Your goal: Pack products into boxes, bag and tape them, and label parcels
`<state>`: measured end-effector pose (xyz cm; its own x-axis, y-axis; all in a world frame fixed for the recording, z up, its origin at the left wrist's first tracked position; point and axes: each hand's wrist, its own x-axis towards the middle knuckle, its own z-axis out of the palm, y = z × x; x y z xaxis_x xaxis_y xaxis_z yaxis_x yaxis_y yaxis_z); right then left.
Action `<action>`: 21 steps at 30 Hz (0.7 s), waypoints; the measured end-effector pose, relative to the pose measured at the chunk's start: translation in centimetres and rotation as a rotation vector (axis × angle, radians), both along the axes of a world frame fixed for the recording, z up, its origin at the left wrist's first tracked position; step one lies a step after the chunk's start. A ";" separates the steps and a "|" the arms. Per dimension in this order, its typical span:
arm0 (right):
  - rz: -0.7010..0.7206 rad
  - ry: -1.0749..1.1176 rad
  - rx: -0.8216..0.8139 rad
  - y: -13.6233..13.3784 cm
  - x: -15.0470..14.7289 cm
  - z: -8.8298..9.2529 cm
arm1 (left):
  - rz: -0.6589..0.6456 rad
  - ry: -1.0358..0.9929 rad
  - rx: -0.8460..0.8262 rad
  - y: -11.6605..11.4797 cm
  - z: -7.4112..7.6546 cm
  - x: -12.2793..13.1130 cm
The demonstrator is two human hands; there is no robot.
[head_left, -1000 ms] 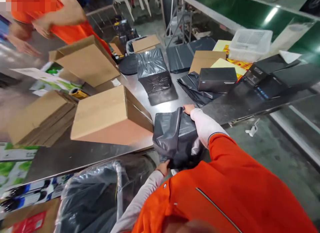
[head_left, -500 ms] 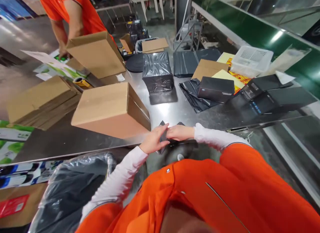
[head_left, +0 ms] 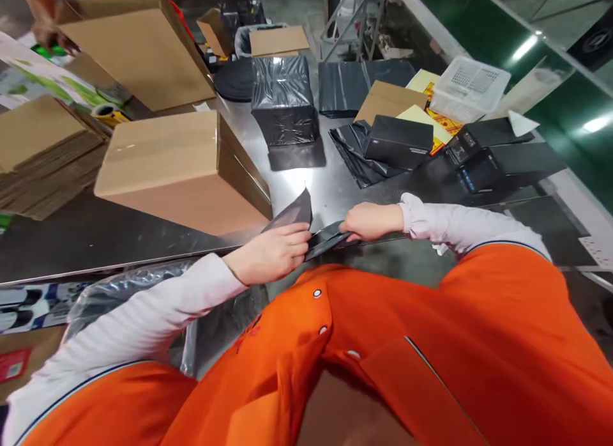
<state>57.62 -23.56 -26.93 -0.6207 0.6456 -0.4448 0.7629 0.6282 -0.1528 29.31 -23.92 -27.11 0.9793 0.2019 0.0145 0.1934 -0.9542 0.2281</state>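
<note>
A dark grey plastic bag [head_left: 328, 237] is stretched between my hands at the front edge of the metal table [head_left: 330, 200]. My left hand [head_left: 278, 249] is closed on its left side, where a pointed corner sticks up past the fingers. On the right, my right hand [head_left: 373, 221] pinches the bag's other end in a closed grip. Just left of the bag stands a closed cardboard box [head_left: 167, 158]. Farther back sits a box wrapped in shiny black plastic [head_left: 283, 101].
Right of centre, a black box [head_left: 401, 139] lies on black plastic, near more black boxes [head_left: 498, 165] and a clear plastic basket [head_left: 472, 88]. Flattened cardboard [head_left: 43, 152] is stacked at left. A plastic-lined bin [head_left: 129, 286] stands below the table edge. A co-worker's hand [head_left: 45, 30] shows at upper left.
My hands have moved apart, my right hand to the right, and the bag is now spread between them. The view has tilted down, so the table's things sit higher in it.
</note>
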 end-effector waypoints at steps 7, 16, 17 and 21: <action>0.223 -0.001 0.208 -0.4 1.3 4.3 | 0.464 0.312 0.135 0.7 -2.2 -4.6; 0.263 -0.233 0.497 0.2 -0.2 8.1 | 0.536 0.079 0.680 -0.4 6.6 -8.0; 0.243 -0.309 0.540 0.8 -0.3 9.4 | 0.518 0.061 0.727 -1.4 7.5 -7.7; 0.207 -0.287 0.685 2.8 -0.5 13.9 | 0.130 -0.049 0.637 -5.1 8.4 -5.8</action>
